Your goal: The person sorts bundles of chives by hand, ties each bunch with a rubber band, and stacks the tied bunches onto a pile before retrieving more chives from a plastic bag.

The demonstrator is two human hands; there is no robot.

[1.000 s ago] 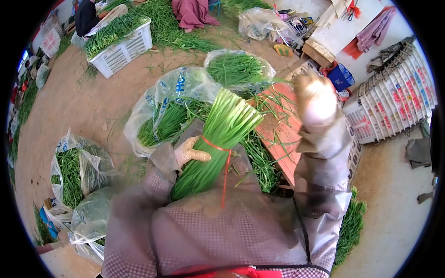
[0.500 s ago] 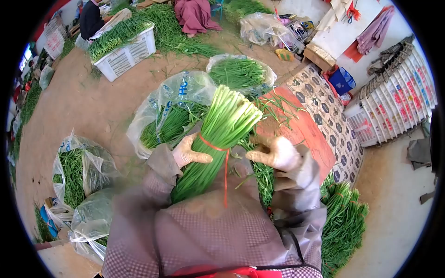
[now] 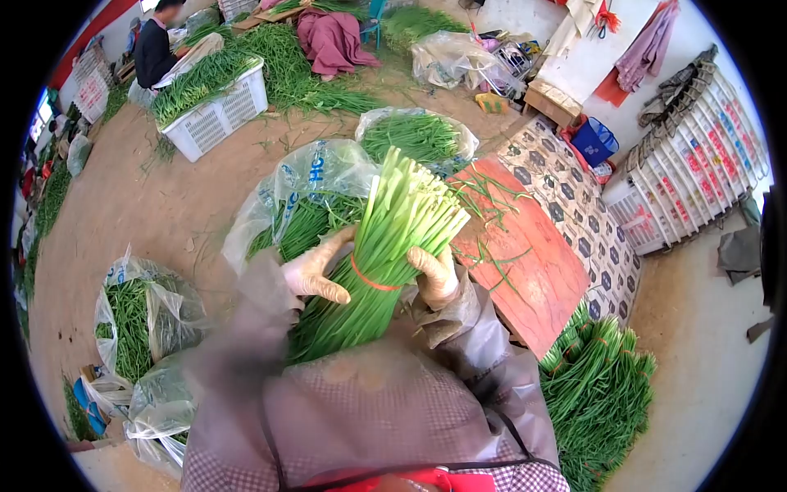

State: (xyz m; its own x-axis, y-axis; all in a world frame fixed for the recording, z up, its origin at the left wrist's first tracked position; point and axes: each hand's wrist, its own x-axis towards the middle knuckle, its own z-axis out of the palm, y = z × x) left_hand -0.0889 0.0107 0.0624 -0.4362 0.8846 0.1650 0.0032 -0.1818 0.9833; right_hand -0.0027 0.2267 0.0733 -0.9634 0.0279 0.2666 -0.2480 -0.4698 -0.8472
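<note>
Broadly, the floor is dull brown and earthy in look, strewn with green scraps, and it runs back to two other people: one person in a dark top, one in dusky pink cloth. At the right, slatted white plastic crates, marked in red and blue, stack against a pale wall. A translucent brownish smock covers the wearer's checked cloth. Beside the wearer's right arm sits a dense heap of slim, grassy bundles, several with red ties; they overlap too much to count.

One flat board, red and scuffed, carries loose stems and borders a sheet printed with dark hexagons. Four clear, crinkled bags stand nearby, two beyond the work and two at the left; greens show in each. Farther off, one perforated white basket brims with greens.

One bunch is in front of the wearer's chest, tilted, its pale cut ends fanned up and away. Both hands grip it: the left hand in a wide curve, the right hand more snugly, thumb in front. One thin red band rings the stalks between them.
</note>
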